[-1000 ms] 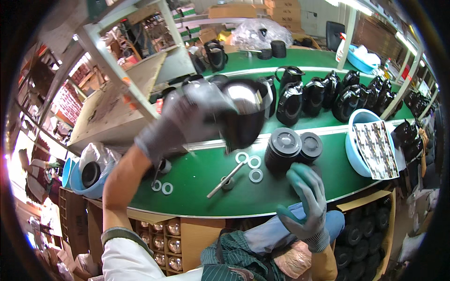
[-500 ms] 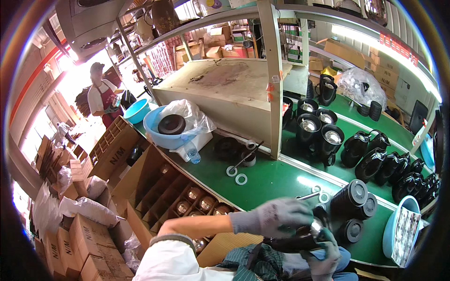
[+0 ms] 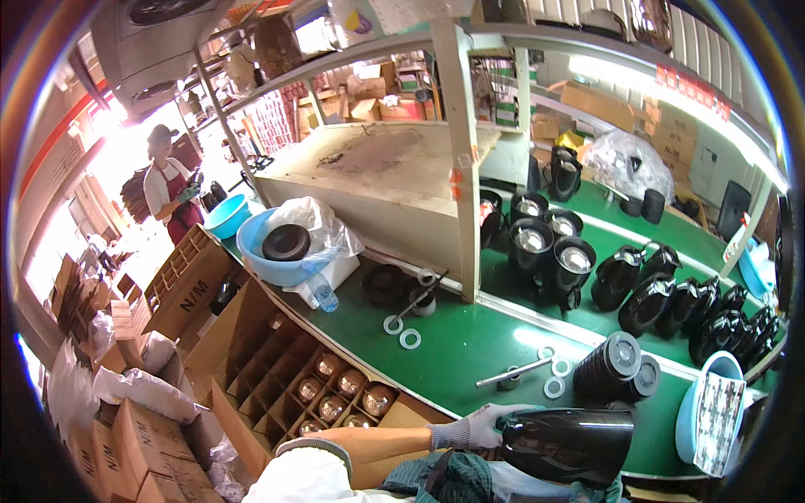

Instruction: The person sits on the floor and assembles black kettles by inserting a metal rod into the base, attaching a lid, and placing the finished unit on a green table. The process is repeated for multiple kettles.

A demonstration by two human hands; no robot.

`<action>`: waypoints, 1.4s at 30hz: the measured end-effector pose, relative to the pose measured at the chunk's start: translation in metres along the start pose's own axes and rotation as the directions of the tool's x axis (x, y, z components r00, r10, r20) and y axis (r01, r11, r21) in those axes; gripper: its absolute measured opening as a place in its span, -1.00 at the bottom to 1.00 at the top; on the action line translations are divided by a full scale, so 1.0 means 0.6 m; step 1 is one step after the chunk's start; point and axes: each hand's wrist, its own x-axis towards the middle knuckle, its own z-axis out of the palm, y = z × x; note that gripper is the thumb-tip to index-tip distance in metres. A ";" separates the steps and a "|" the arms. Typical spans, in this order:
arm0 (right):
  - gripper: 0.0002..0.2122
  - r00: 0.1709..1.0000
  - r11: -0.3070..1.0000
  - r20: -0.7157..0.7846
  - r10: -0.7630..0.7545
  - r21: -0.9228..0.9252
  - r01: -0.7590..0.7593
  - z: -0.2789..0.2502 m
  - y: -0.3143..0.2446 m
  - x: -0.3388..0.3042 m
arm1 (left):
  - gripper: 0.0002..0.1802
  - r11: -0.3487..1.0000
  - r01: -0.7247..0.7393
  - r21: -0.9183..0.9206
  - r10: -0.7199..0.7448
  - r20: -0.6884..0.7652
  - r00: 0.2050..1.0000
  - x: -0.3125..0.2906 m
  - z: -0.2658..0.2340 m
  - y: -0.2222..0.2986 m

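A glossy black jug body [image 3: 568,444] lies on its side close in front of me, low in the view. My left hand [image 3: 482,426], in a grey knit glove, is closed round its left end. Hidden from sight is my right hand, perhaps behind the jug body. Just beyond it, on the green table [image 3: 453,369], are a metal rod [image 3: 513,373], several pale rings [image 3: 554,386] and stacks of ribbed black discs [image 3: 620,356]. Left of my forearm, an open carton with dividers [image 3: 260,369] holds several shiny silvery round-topped pieces [image 3: 350,381].
Upright black jugs with silvery insides [image 3: 531,241] and black jugs lying down [image 3: 647,306] fill the right rear. A blue basin [image 3: 683,419] sits at the right edge, another [image 3: 251,251] at the table's far left. A shelf post [image 3: 459,168] rises mid-table. One person [image 3: 172,184] stands far left.
The black jug body has swung out lengthwise toward the right, and my left hand has moved from above it to its left end. My right hand has gone out of sight.
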 end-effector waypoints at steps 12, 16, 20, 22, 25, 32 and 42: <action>-0.60 0.839 0.996 0.537 0.089 -0.055 -0.070 -0.014 0.059 0.008 | -0.35 0.566 0.639 -0.521 -0.381 0.522 0.763 -0.055 -0.043 -0.217; -0.13 0.996 0.851 -0.082 0.028 -0.520 -0.066 -0.014 0.119 0.209 | -0.33 0.677 0.330 -0.658 -0.275 0.190 0.942 -0.099 -0.052 -0.286; 0.39 0.901 0.229 -0.215 0.377 -0.921 -0.316 0.020 0.231 0.368 | -0.30 0.773 0.461 -0.436 -0.492 0.048 0.869 -0.127 -0.043 -0.310; 0.35 0.925 0.176 -0.236 0.299 -0.939 -0.296 0.014 0.248 0.372 | -0.31 0.803 0.456 -0.384 -0.489 0.014 0.872 -0.126 -0.037 -0.308; 0.24 0.979 0.305 -0.193 0.065 -0.930 -0.203 -0.015 0.201 0.297 | -0.31 0.785 0.497 -0.370 -0.524 0.034 0.851 -0.112 -0.031 -0.296; 0.27 0.866 0.879 0.470 -0.170 -0.324 0.349 -0.019 0.052 0.077 | -0.31 0.687 0.568 -0.452 -0.566 0.156 0.809 -0.056 -0.036 -0.264; 0.30 0.892 0.886 0.284 -0.352 -0.205 0.415 -0.070 0.057 -0.062 | -0.31 0.430 0.747 -0.508 -0.525 0.532 0.664 -0.007 -0.060 -0.135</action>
